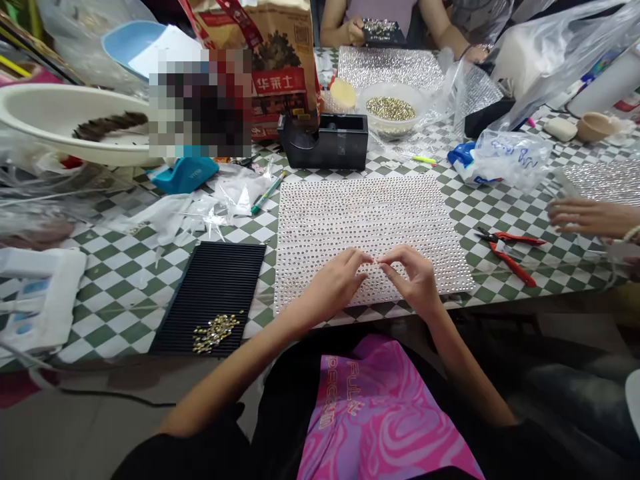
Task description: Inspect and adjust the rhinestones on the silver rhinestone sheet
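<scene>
A white sheet (pixel 360 213) covered in rows of small shiny studs lies flat in front of me. Over its lower middle, my left hand (pixel 340 277) and my right hand (pixel 413 277) almost meet, thumbs and forefingers pinched. Whatever sits between the fingertips is too small to make out. Left of the sheet, a black ridged tray (pixel 220 273) carries a small heap of gold and silver rhinestones (pixel 216 333) at its near end.
Red-handled pliers (pixel 513 257) lie to the right, near another person's hand (pixel 590 217). Behind the sheet stand a black tape dispenser (pixel 327 143) and a bowl of gold beads (pixel 390 110). A person across the table holds a black tray (pixel 384 33). A green pen (pixel 269 193) lies at left.
</scene>
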`<move>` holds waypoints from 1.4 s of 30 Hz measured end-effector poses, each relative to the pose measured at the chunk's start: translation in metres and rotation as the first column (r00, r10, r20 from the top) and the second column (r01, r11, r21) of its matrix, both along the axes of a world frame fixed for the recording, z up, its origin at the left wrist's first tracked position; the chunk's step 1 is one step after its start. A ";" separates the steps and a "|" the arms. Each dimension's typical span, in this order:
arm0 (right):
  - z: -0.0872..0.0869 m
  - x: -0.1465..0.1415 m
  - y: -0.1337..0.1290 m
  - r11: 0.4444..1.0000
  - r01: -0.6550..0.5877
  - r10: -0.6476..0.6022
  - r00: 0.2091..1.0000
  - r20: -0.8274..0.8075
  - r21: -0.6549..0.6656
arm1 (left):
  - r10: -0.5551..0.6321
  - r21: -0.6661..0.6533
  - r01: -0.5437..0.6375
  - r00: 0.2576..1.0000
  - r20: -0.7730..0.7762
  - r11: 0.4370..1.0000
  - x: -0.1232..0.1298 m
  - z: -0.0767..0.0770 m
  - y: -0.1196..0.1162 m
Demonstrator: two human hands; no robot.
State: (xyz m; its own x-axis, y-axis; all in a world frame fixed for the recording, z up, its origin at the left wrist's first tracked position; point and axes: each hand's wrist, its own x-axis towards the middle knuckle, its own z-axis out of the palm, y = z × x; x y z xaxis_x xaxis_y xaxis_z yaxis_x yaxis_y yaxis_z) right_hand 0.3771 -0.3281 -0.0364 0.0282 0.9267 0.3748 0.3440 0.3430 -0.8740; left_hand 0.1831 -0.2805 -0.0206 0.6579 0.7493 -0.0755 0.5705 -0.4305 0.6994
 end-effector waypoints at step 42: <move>-0.034 0.170 0.098 0.765 0.629 -0.612 0.777 0.146 -0.136 | 0.102 0.550 0.057 0.962 -0.254 0.833 -0.009 -0.046 -0.008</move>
